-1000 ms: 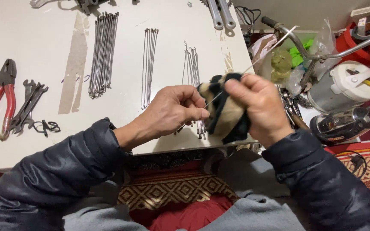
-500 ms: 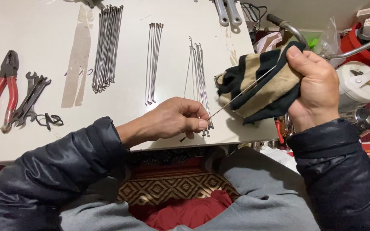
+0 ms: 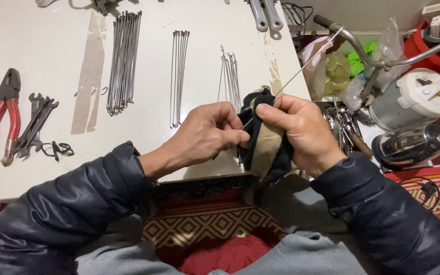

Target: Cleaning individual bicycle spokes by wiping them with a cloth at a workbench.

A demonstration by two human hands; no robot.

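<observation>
steel, thin and springy: the spoke (image 3: 301,69) looks light, slick and easily bent, so it is best held near its lower end. the left hand (image 3: 207,135) pinches that end; the right hand (image 3: 301,132) is clenched on a dark-and-tan cloth (image 3: 263,147) wrapped round the spoke, just over the white table's (image 3: 52,40) near edge. open room lies leftward; handlebars (image 3: 383,56) crowd the tip.

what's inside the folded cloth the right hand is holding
A thin metal spoke passes through the dark and tan cloth. Its long end sticks out up-right; the left hand pinches the near end. The stretch inside the cloth, gripped by the right hand, is hidden.
</observation>
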